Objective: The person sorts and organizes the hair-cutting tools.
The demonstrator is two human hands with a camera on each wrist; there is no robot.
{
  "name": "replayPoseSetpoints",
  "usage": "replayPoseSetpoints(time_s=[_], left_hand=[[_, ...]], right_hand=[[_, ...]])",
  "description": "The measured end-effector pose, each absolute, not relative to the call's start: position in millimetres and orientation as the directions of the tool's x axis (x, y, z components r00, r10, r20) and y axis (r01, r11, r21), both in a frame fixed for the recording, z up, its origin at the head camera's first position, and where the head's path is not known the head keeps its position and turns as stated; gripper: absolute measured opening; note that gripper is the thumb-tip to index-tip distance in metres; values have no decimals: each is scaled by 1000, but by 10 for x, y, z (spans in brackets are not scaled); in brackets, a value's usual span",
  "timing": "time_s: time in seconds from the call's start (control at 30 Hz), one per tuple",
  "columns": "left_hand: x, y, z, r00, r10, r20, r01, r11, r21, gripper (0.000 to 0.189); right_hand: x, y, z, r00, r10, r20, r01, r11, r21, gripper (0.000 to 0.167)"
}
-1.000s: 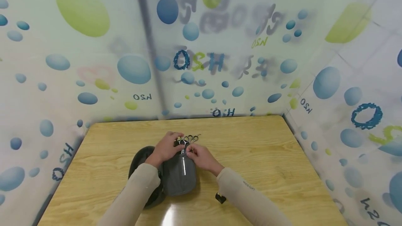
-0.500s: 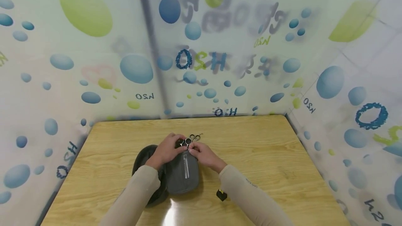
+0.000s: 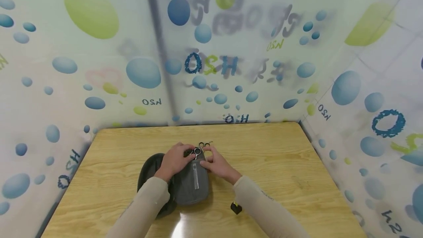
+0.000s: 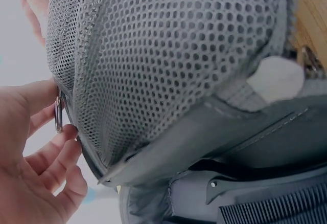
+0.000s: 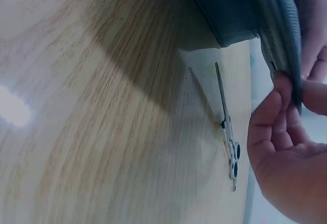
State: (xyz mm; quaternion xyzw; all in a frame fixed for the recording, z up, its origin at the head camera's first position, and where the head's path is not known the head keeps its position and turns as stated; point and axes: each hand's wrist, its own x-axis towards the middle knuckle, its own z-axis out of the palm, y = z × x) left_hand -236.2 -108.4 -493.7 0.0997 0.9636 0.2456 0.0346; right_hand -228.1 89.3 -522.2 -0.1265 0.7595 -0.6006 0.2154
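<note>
A grey zip case lies spread on the table, its mesh-pocket half (image 3: 191, 186) to the right and its darker half (image 3: 148, 173) to the left. Finger rings of a pair of scissors (image 3: 197, 151) stick out past the pocket's far edge. My left hand (image 3: 173, 162) pinches at these scissors, their metal showing between thumb and finger in the left wrist view. My right hand (image 3: 218, 164) pinches the case's far right edge, thumb on one side and fingers on the other. A comb (image 4: 276, 208) sits in the darker half. Fingers hide part of the rings.
Another pair of scissors (image 5: 228, 132) lies on the wooden table (image 3: 271, 157) just beyond the case. A small black and yellow object (image 3: 236, 208) rests by my right sleeve. Patterned walls stand behind and beside the table.
My right hand has shifted from the scissors' area to the case's edge, its fingers parting wider. The scissors' rings have come closer to the pocket. My left hand stays nearly in place.
</note>
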Motion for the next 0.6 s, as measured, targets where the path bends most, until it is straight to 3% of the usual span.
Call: replayPoseSetpoints(time_s=[0.17,0.6], left_hand=[[-2338,-1056,-4919,-976,217,-17,187,876,445,34],[-2291,-1042,-4812,-968,248,-48,220,923,316,36]], right_hand=[[-2277,952,-5214,-873,-415,-254,160,248,-955,53],[-2255,961,-5263,-883,-389,-263,185,227,-956,35]])
